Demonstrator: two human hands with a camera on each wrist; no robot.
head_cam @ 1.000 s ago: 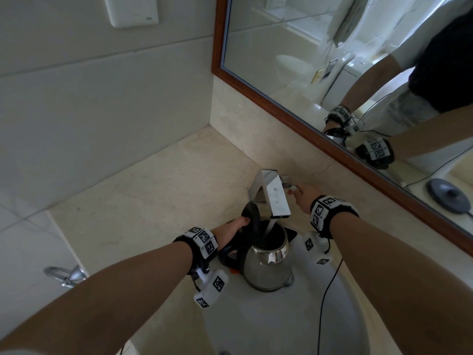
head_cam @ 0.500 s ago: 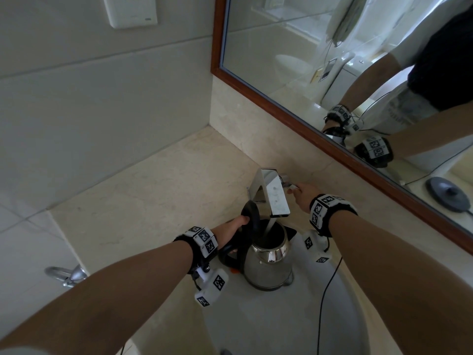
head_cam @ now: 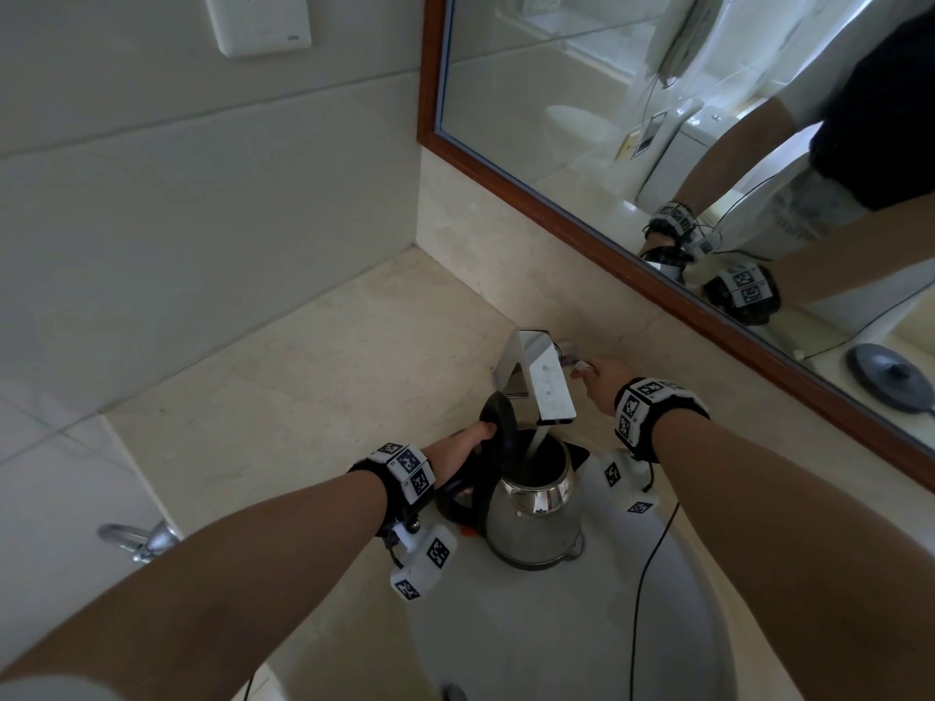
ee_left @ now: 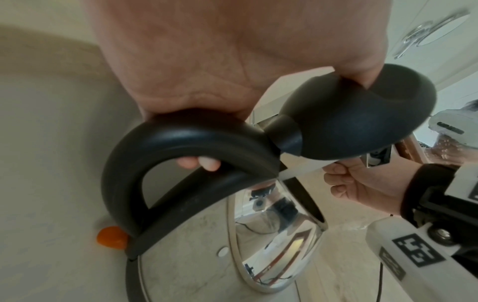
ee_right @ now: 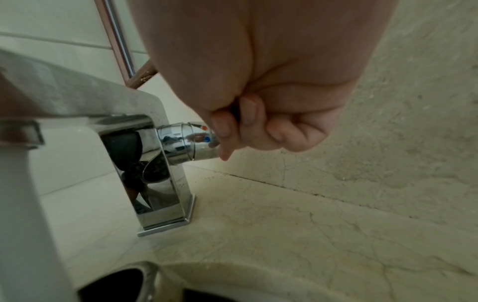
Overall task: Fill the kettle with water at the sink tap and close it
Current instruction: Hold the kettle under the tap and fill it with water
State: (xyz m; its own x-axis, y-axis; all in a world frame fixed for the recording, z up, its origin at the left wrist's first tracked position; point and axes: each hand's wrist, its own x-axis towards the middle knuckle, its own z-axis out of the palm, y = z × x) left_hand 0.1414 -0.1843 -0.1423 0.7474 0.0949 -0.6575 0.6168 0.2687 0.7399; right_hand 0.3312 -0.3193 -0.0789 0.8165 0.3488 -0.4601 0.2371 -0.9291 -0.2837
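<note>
A steel kettle (head_cam: 539, 518) (ee_left: 274, 241) with a black handle (ee_left: 181, 147) stands in the white sink (head_cam: 556, 624) under the chrome tap (head_cam: 539, 376) (ee_right: 152, 163). Its black lid (head_cam: 498, 422) (ee_left: 349, 120) is tipped up and water (head_cam: 536, 442) streams into the open mouth. My left hand (head_cam: 465, 452) (ee_left: 201, 85) grips the top of the handle, thumb against the raised lid. My right hand (head_cam: 602, 384) (ee_right: 248, 126) curls its fingers around the tap's side lever (ee_right: 191, 141), which has a red and a blue dot.
A beige stone counter (head_cam: 313, 387) surrounds the sink. A wood-framed mirror (head_cam: 657, 144) rises right behind the tap. The kettle's base (head_cam: 888, 379) shows only as a reflection. A black cable (head_cam: 642, 589) hangs over the sink. A wall socket (head_cam: 258, 22) sits upper left.
Both hands and the kettle stay where they were. Water keeps running from the tap into the kettle.
</note>
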